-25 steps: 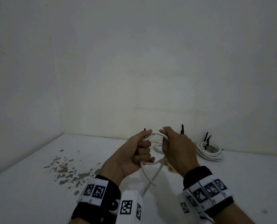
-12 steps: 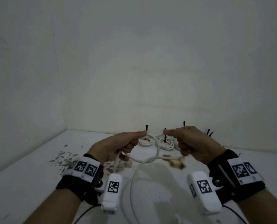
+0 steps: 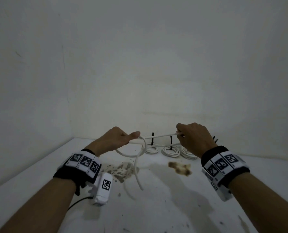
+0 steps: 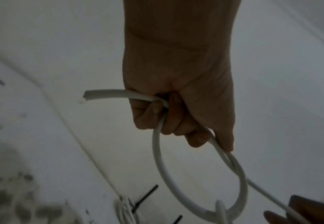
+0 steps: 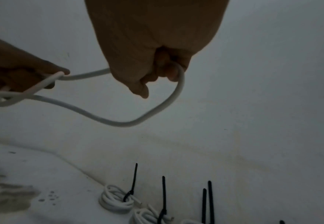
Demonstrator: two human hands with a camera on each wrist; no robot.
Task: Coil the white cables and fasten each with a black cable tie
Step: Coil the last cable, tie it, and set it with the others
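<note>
Holding a white cable (image 3: 158, 136) taut between them above the table (image 3: 173, 207), both hands work in mid-air, well apart. Left hand (image 3: 113, 140): fingers curled round the cable, thumb pressed on top where the strand crosses itself; one loop (image 4: 176, 189) hangs below the fist, and a short cut end (image 4: 92, 94) sticks out past the little finger. Right hand (image 3: 194, 138): fingers closed round the cable, which leaves the fist on the thumb side toward the left hand and bends out of the far side in a slack curve (image 5: 138, 122) back to the same crossing. A free length (image 3: 137, 175) drops from the loop to the tabletop. Behind the hands, against the wall (image 3: 139, 64), lie coiled cables (image 3: 171, 151), each bound by a black tie (image 5: 164, 197) with its tail upright. Brown stains (image 3: 179, 168) mark the table beneath the hands.
</note>
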